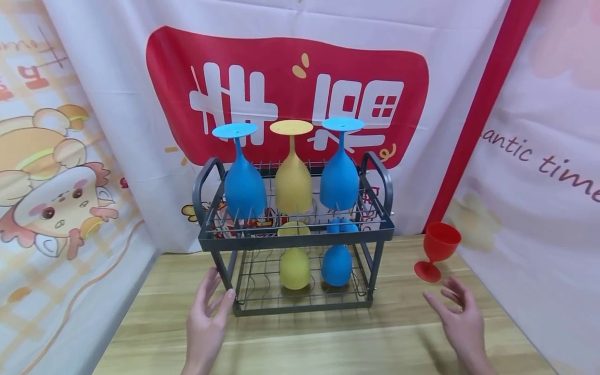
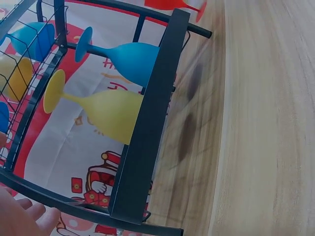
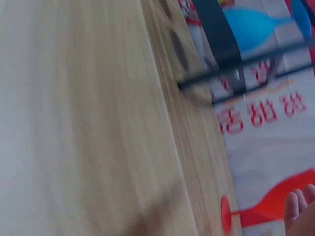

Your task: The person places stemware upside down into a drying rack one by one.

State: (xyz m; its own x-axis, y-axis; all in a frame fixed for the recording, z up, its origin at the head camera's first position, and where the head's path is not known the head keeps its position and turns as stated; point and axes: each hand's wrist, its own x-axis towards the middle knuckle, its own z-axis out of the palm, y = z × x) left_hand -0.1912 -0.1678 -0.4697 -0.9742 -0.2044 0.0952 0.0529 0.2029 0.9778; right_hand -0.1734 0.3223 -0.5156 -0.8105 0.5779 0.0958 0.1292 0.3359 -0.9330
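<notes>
A dark two-tier wire rack (image 1: 300,240) stands on the wooden table. Upside down on its upper tier are a blue goblet (image 1: 245,187) at left, a yellow goblet (image 1: 293,185) in the middle and another blue goblet (image 1: 339,182) at right. The lower tier holds a yellow goblet (image 1: 295,268) and a blue goblet (image 1: 336,265), also inverted, partly hidden by the upper frame. My left hand (image 1: 206,317) is at the rack's left front post, fingers loosely spread. Upright to the right stands a red goblet (image 1: 442,242). My right hand (image 1: 461,320), fingers parted, is just in front of it.
Printed white cloth (image 1: 108,104) hangs behind the rack and along both sides. Bare wooden tabletop (image 1: 319,349) shows in front of the rack. Curved handles (image 1: 385,179) rise from the rack's two ends.
</notes>
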